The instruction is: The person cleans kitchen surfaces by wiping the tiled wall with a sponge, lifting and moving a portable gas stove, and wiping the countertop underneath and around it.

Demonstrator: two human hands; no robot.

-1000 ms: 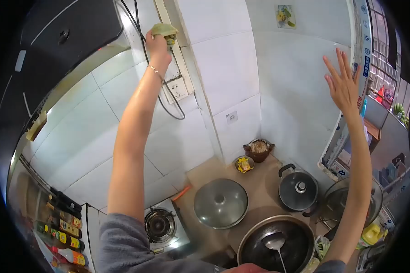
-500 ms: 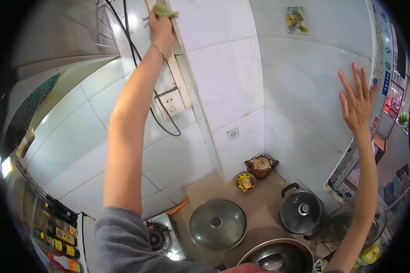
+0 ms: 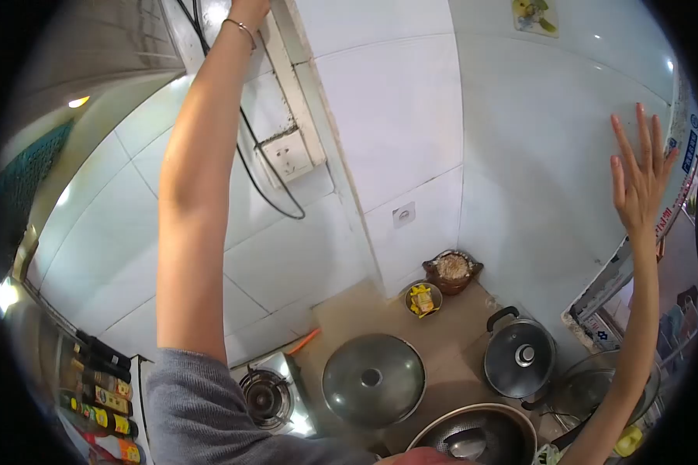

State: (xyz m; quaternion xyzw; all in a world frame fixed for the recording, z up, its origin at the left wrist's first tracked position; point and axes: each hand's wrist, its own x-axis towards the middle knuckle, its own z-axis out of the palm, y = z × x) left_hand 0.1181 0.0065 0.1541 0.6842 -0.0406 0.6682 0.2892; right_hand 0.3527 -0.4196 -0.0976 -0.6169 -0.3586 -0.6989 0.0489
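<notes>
The left hand [image 3: 248, 8] is cut off by the view's top edge, near the black cable [image 3: 260, 183] that loops down past the wall socket [image 3: 288, 157], so I cannot tell whether its fingers grip anything. The right hand [image 3: 638, 186] is open, fingers spread over the tiled wall [image 3: 535, 155] beside the window frame [image 3: 688, 147]; below, a clay pot [image 3: 452, 271] stands at the countertop's [image 3: 357, 306] back corner.

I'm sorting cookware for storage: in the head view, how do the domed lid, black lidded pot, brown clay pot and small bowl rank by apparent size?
1. Domed lid, largest
2. Black lidded pot
3. Brown clay pot
4. Small bowl, smallest
</notes>
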